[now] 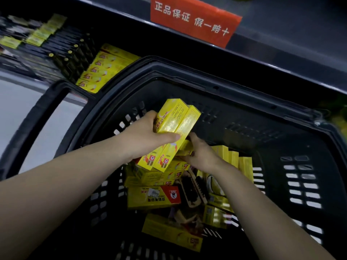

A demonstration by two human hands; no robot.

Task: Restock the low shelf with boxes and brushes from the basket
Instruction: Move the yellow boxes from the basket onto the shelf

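Observation:
My left hand grips two long yellow boxes side by side, lifted over the black basket. Just to their right, my right hand reaches into the basket's pile and closes its fingers on another yellow box. Several more yellow boxes lie jumbled in the basket. A wooden brush with dark bristles lies among them. On the low shelf at upper left stands a row of the same yellow boxes.
Dark packaged goods fill the low shelf left of the yellow row. A black shelf edge with a red sign runs overhead. The basket's handle lies to the left over pale floor.

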